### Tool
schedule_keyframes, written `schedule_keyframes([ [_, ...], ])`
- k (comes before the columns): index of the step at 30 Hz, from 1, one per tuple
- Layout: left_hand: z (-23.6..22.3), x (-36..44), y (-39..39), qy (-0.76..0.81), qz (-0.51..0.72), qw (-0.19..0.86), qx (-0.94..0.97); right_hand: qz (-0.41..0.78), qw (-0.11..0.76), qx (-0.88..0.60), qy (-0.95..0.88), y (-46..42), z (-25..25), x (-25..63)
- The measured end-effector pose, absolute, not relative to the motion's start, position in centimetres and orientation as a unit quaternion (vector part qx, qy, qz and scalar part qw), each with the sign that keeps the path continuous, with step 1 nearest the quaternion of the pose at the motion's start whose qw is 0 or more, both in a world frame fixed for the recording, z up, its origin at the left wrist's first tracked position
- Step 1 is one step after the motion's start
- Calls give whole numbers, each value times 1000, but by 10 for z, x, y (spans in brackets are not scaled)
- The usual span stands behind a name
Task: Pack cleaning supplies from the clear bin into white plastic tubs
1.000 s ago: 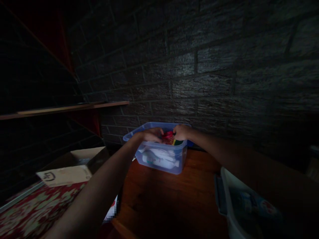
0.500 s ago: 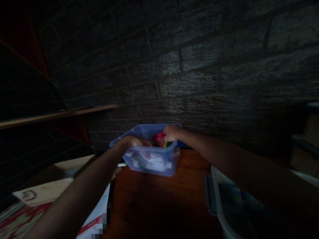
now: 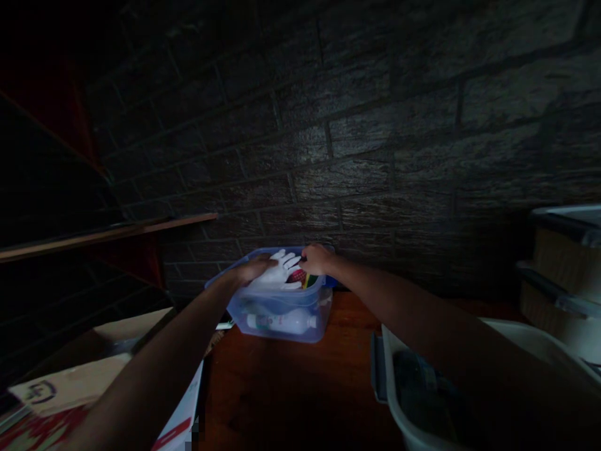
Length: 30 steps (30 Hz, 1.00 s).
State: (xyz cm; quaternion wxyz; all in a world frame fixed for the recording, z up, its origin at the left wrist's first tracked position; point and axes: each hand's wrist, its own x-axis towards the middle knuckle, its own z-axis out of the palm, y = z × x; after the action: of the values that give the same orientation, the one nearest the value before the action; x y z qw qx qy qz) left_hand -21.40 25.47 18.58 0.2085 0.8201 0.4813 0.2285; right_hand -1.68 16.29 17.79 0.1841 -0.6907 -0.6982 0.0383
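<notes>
A translucent blue plastic bin [image 3: 232, 307] stands against the wall. My left hand [image 3: 252, 269] is closed on the cuff end of a white glove [image 3: 277, 273], whose fingers spread out at the bin's mouth. My right hand [image 3: 318, 259] is at the bin's right rim with its fingers curled; a small dark thing shows at the fingertips, too dim to name. Below it lies a red perforated container [image 3: 298, 275], partly covered by the glove, beside a yellow and green item [image 3: 308, 281]. A white bottle [image 3: 291, 322] lies on its side, seen through the bin's front wall.
The bin rests on a brown wooden surface [image 3: 282, 382]. A white tub [image 3: 392, 382] with a grey latch stands at the lower right, lidded boxes [image 3: 563, 263] behind it. An open cardboard box [image 3: 70, 382] is at lower left. A shelf [image 3: 107, 233] juts out above it.
My left hand has come up from inside the bin with the white glove, which now covers part of the red container. My right hand has stayed near the right rim. The view has shifted slightly.
</notes>
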Motion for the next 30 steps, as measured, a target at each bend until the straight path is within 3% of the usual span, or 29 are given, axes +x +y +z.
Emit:
schedule_keyframes([
  [6,236,-200,222,354,466,319,745,59,363,-655,-660,117,213,-1],
  [10,257,-154,159,203,515,399,731,146,464,-604,-632,54,240,32],
  [15,247,-72,69,65,532,493,686,207,554,-527,-610,-49,240,79],
  [21,212,-18,-6,76,457,660,591,96,696,-528,-477,-121,218,123],
  [30,205,4,-27,53,370,769,519,95,720,-493,-479,-136,222,151],
])
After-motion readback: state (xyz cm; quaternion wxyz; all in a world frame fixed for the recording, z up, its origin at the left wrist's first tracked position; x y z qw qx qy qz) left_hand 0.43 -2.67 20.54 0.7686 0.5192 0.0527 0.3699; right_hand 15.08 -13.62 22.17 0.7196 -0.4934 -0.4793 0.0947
